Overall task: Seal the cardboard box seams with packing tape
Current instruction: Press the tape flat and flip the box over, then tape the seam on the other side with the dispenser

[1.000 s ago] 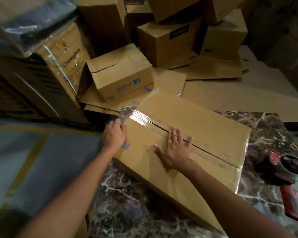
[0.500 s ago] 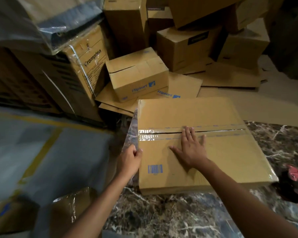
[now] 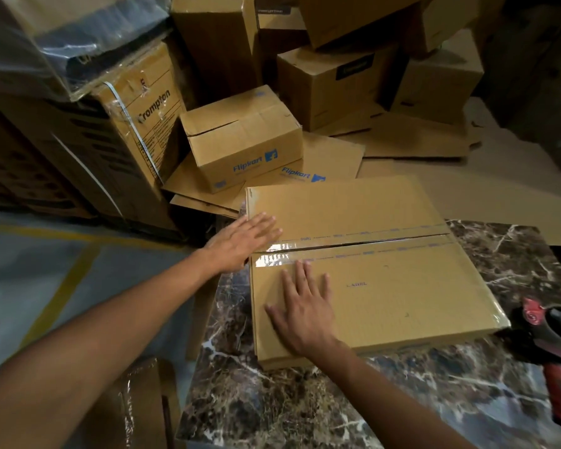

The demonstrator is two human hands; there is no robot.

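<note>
A flat brown cardboard box (image 3: 386,286) lies on the dark marble table (image 3: 402,400). Clear packing tape (image 3: 353,246) runs along its centre seam from left edge to right edge. My left hand (image 3: 243,239) lies flat with straight fingers on the box's left edge, at the tape's left end. My right hand (image 3: 302,309) rests flat on the near flap, fingertips touching the tape. A red and black tape dispenser (image 3: 548,338) lies on the table to the right of the box.
Several cardboard boxes are stacked behind the table, one Flipkart box (image 3: 240,137) close by on flattened cardboard sheets (image 3: 331,157). A tall Crompton carton (image 3: 143,118) stands at the left. Grey floor with a yellow line (image 3: 59,283) lies left of the table.
My left hand let go of the tape end at the box's side and now lies flat on the top left edge. My right hand slid nearer and to the left.
</note>
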